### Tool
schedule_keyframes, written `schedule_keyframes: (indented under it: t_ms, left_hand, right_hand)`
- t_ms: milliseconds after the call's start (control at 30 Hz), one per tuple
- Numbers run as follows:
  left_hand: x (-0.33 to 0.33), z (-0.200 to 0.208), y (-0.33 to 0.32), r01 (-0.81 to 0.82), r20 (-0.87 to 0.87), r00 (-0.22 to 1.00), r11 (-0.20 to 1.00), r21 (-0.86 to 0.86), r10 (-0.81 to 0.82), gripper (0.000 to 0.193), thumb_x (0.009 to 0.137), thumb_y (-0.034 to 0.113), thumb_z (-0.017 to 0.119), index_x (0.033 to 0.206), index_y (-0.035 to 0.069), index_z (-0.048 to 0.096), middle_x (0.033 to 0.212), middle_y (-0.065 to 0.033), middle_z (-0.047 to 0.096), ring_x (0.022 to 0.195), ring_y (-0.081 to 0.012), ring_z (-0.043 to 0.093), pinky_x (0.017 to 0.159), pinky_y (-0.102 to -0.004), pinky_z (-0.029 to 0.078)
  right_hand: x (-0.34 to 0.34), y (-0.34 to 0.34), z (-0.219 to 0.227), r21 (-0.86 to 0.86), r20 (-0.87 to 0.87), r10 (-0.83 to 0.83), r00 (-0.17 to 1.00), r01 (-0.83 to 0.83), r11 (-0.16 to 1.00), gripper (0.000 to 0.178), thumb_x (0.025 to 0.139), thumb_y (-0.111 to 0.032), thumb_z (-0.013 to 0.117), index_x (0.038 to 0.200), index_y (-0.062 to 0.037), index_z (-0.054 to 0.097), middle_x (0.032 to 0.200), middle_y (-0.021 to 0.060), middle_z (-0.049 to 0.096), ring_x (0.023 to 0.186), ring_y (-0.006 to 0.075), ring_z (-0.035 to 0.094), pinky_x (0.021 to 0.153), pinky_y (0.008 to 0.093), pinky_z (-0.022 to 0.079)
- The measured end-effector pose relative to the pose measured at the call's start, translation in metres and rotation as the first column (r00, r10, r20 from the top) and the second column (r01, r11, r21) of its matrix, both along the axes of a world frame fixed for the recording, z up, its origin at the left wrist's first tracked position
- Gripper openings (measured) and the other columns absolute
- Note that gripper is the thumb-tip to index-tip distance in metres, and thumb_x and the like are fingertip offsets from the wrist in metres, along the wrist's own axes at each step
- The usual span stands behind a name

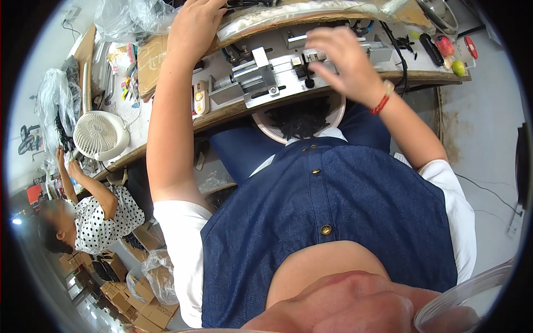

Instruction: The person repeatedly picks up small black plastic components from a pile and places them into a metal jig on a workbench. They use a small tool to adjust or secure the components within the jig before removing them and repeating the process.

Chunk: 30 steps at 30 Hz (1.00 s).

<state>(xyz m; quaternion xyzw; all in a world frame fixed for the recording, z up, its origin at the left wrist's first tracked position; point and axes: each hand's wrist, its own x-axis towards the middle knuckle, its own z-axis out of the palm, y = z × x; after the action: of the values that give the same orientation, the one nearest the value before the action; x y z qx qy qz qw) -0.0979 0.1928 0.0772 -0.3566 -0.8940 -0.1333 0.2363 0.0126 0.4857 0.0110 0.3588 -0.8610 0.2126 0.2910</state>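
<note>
My left hand (194, 26) reaches over the raised cardboard edge at the far side of the bench. Its fingertips are partly cut off by the picture's top edge, close to some black parts (247, 3), so I cannot make out any hold. Over the right part of a silver metal clamping fixture (266, 80) hovers my right hand (347, 66), thumb apart from the fingers, nothing visible in it. Below its thumb, a small black knob (309, 82) sits on the fixture's front. A pale round basket (266, 129) with black pieces (300, 117) rests at my lap, under the bench edge.
A white fan (100, 135) and cardboard (151, 66) stand left on the bench. A white-and-orange device (200, 97) lies beside the fixture. Black cables (401, 53) hang at the right, near small fruit-like objects (445, 45). A co-worker (105, 216) handles black strands at far left.
</note>
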Motion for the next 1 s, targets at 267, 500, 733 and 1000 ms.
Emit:
schedule_keyframes:
  t_ms: [267, 500, 733, 1000]
  left_hand:
    - [0.001, 0.005, 0.018, -0.139, 0.163, 0.984, 0.869, 0.474, 0.068, 0.01, 0.098, 0.006, 0.063, 0.108, 0.004, 0.063, 0.096, -0.0129, 0.071, 0.084, -0.0251, 0.069, 0.076, -0.0373, 0.055]
    - [0.019, -0.011, 0.017, -0.272, 0.415, 0.898, 0.559, 0.783, -0.144, 0.013, 0.096, 0.01, 0.068, 0.108, 0.007, 0.073, 0.095, -0.0072, 0.073, 0.085, -0.0198, 0.069, 0.08, -0.0332, 0.055]
    - [0.131, -0.069, 0.067, -0.02, 0.245, 0.954, 0.779, 0.627, -0.173, 0.029, 0.087, 0.009, 0.081, 0.115, 0.011, 0.079, 0.098, -0.0063, 0.078, 0.076, -0.0115, 0.07, 0.068, -0.0248, 0.056]
    - [0.146, -0.122, 0.093, -0.13, 0.293, 0.956, 0.88, 0.458, -0.011, 0.023, 0.084, 0.015, 0.084, 0.107, 0.016, 0.08, 0.115, -0.0038, 0.067, 0.07, -0.0145, 0.069, 0.062, -0.0312, 0.057]
  right_hand:
    - [-0.141, 0.069, 0.051, 0.147, 0.213, -0.387, 0.897, 0.362, 0.921, 0.021, 0.088, -0.018, 0.073, 0.1, -0.0004, 0.072, 0.098, 0.0178, 0.067, 0.099, 0.0373, 0.064, 0.087, 0.0439, 0.051]
    - [-0.154, 0.041, 0.032, -0.146, 0.376, -0.189, 0.907, 0.259, 0.955, 0.026, 0.097, -0.016, 0.067, 0.119, -0.001, 0.064, 0.098, 0.0164, 0.066, 0.09, 0.0316, 0.066, 0.082, 0.0412, 0.053]
    - [-0.119, 0.042, 0.049, -0.476, 0.23, -0.087, 0.969, 0.19, 0.859, 0.017, 0.105, -0.016, 0.059, 0.118, -0.0051, 0.061, 0.087, 0.0025, 0.058, 0.074, 0.0127, 0.053, 0.071, 0.0291, 0.047]
    - [-0.062, 0.022, 0.06, -0.705, 0.176, 0.217, 0.96, -0.031, 0.708, 0.018, 0.104, -0.009, 0.06, 0.12, -0.0012, 0.065, 0.103, 0.0007, 0.067, 0.091, 0.007, 0.061, 0.078, 0.0231, 0.048]
